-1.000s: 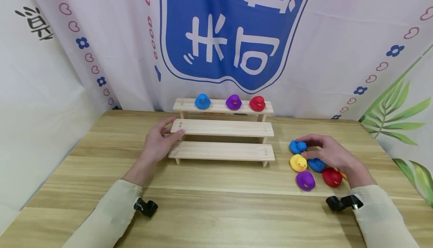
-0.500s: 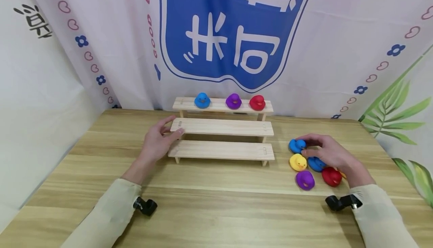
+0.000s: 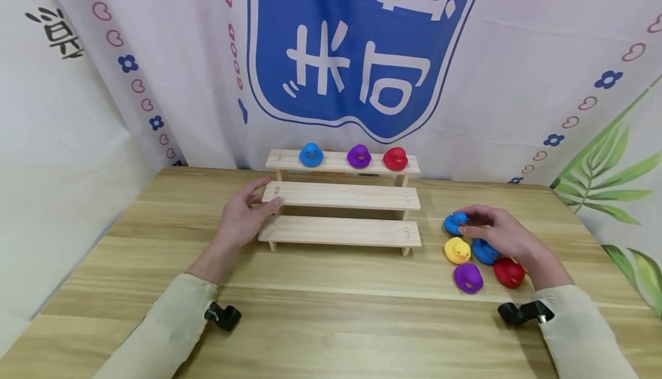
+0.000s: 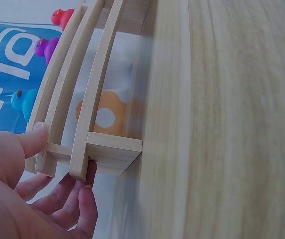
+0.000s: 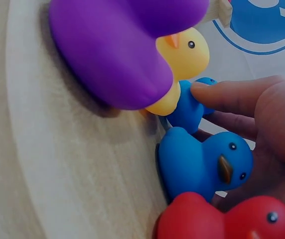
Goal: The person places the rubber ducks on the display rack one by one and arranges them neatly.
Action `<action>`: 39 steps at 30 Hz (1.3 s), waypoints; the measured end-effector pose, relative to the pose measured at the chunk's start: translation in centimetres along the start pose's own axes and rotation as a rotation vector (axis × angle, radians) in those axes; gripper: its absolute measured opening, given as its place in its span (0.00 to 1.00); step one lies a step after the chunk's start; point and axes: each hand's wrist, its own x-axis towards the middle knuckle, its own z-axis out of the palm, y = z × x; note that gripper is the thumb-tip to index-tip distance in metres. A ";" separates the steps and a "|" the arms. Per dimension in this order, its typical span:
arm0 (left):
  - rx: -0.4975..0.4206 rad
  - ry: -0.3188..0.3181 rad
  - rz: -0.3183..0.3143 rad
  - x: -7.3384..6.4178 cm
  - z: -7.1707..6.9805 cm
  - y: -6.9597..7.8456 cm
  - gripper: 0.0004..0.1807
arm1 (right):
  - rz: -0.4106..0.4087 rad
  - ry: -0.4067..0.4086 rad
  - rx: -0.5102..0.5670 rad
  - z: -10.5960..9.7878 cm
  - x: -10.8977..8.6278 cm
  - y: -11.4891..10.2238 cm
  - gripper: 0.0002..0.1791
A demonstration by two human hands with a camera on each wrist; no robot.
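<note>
- Blue duck (image 3: 455, 224) is to the right of the rack (image 3: 341, 196), pinched between thumb and fingers of the right hand (image 3: 499, 231); whether its base touches the table (image 3: 331, 333) is hard to tell.
- The right wrist view shows the face of the second blue duck (image 5: 187, 162), both eyes and beak; the head view has it partly under the hand.
- The left wrist view shows the left hand (image 3: 244, 215) clamped on the rack's end, thumb over a slat and fingers beneath, and an orange shape (image 4: 113, 112) beyond the slats.
- In the right wrist view, the held duck is largely hidden, and the purple duck (image 3: 468, 278) and red duck (image 3: 509, 273) are cut off by the edges.
- The yellow duck (image 3: 457, 251) lies just in front of the held one.
- The top tier bears a third blue duck (image 3: 311, 155), another purple one (image 3: 359, 156) and another red one (image 3: 395, 159).
- A printed cloth (image 3: 517, 80) hangs behind.
</note>
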 end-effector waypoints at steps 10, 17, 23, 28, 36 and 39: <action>-0.004 0.000 -0.002 0.0 -0.1 0.1 0.38 | -0.002 0.021 0.017 0.0 0.0 -0.3 0.33; -0.008 -0.002 0.003 -0.1 -0.1 0.1 0.38 | -0.009 0.051 0.021 -0.1 -0.2 -0.4 0.34; -0.009 -0.001 0.005 0.0 0.1 0.0 0.38 | -0.054 0.109 0.029 -0.1 -0.4 -0.8 0.32; -0.006 -0.002 -0.003 0.0 0.1 0.0 0.38 | -0.070 0.151 0.054 -0.2 -0.5 -1.3 0.33; -0.010 0.002 0.014 0.0 0.1 0.0 0.38 | -0.116 0.214 0.083 0.0 -0.6 -2.0 0.33; -0.016 0.006 0.028 0.1 0.1 -0.1 0.38 | -0.124 0.235 0.090 0.0 -0.6 -2.2 0.34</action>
